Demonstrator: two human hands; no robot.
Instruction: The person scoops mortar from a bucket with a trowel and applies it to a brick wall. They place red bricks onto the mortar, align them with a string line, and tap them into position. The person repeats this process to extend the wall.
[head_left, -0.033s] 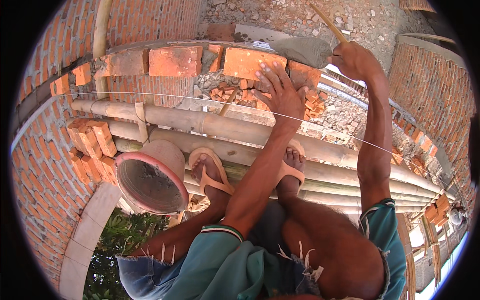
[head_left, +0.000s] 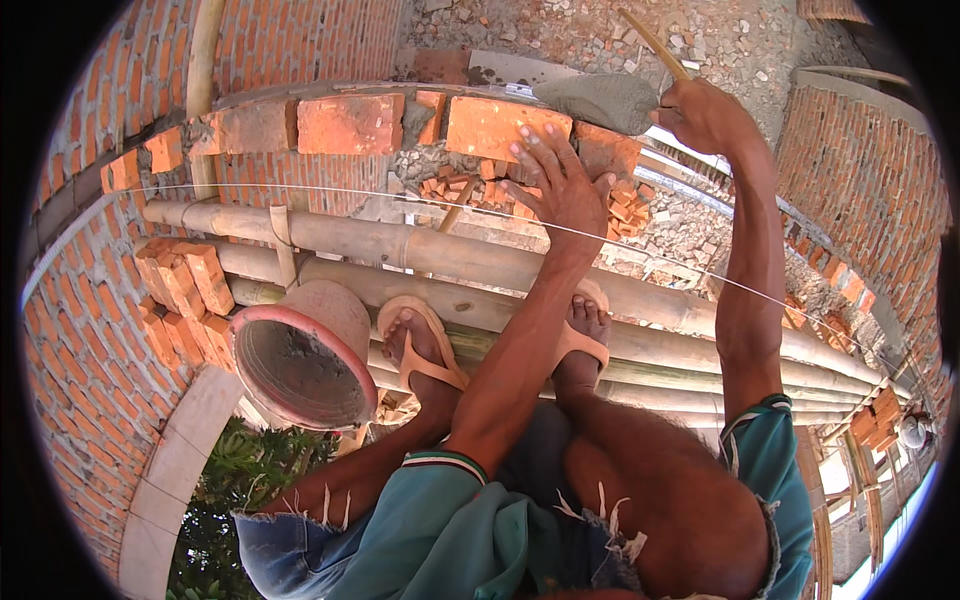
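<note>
My left hand (head_left: 562, 190) lies with fingers spread on the near edge of an orange brick (head_left: 485, 124) in the top course of a curved-looking wall. My right hand (head_left: 705, 117) is closed round the grip of a trowel (head_left: 600, 103), its grey, mortar-smeared blade lying over the course just right of that brick. A thin wooden stick (head_left: 655, 45) shows beyond the right fist; I cannot tell whether it belongs to the trowel. Under the blade sits another brick (head_left: 608, 150). To the left, a redder brick (head_left: 350, 124) and a narrow brick piece (head_left: 431, 115) stand in the course.
A white string (head_left: 400, 198) crosses in front of the wall. My sandalled feet stand on bamboo poles (head_left: 470, 250). At left are a mortar bucket (head_left: 345, 330) with a red rim and stacked bricks (head_left: 185, 280). Loose bricks (head_left: 630, 207) and rubble lie below.
The trowel blade has shifted very slightly left. My left hand stays on the brick.
</note>
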